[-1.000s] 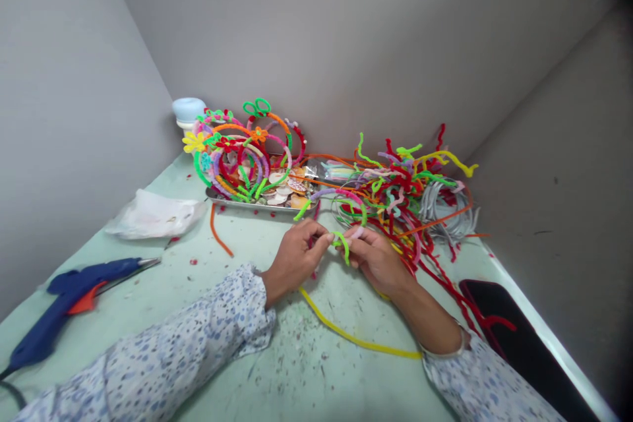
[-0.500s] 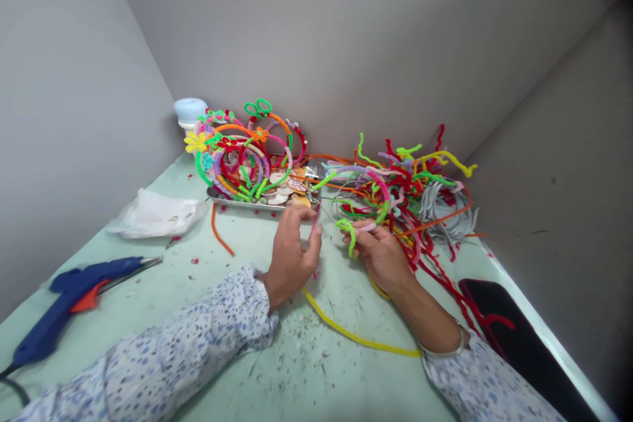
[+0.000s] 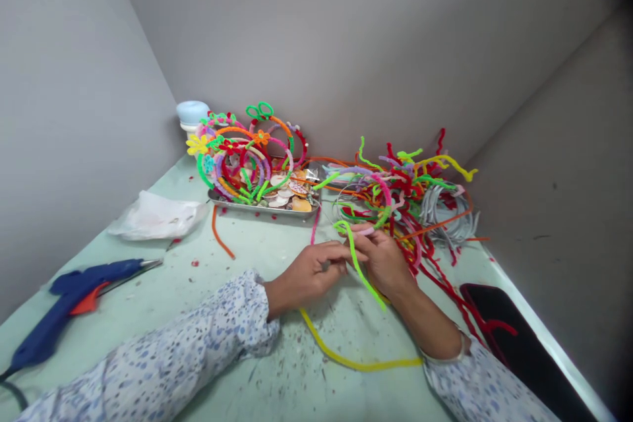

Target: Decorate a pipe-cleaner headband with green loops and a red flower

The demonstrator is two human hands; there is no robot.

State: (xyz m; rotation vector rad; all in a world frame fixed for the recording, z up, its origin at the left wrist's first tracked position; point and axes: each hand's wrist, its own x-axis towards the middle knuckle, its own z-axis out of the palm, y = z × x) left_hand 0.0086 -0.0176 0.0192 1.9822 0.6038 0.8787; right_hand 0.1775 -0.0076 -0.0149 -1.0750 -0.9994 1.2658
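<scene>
My right hand (image 3: 388, 267) is closed on a fuzzy multicoloured band (image 3: 383, 188), near its pale pink part. A bright green pipe cleaner (image 3: 363, 277) loops above my fingers and hangs down between my hands, its lower end over the table. My left hand (image 3: 316, 273) reaches across to the right hand, its fingertips pressed together against the green pipe cleaner. A yellow pipe cleaner (image 3: 356, 365) curves over the table below both hands.
Decorated headbands (image 3: 237, 158) rest on a metal tray (image 3: 267, 211) at the back. Tangled pipe cleaners (image 3: 410, 178) and a wire coil (image 3: 448, 217) lie right. A glue gun (image 3: 74, 303), plastic bag (image 3: 155, 214) and phone (image 3: 524, 356) flank my arms.
My left hand has moved right and closed at the green pipe cleaner beside my right hand. The green pipe cleaner now hangs straighter and lower. My right hand has barely moved.
</scene>
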